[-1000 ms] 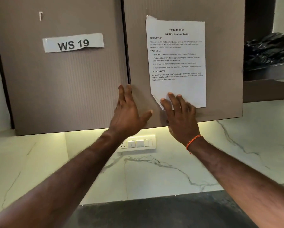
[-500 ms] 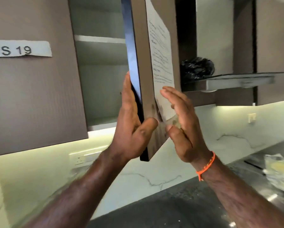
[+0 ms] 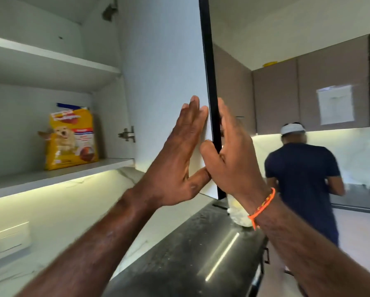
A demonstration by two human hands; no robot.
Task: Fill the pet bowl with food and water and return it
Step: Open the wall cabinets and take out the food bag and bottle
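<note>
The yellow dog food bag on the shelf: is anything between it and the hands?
Nothing visible. The cabinet door, held at its edge by both hands, is swung wide, leaving open space from the left hand to the food bag.

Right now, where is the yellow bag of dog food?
In the head view, the yellow dog food bag with a puppy picture stands upright on the lower white cabinet shelf, far left, inside the opened cabinet, left of the metal door hinge.
</note>
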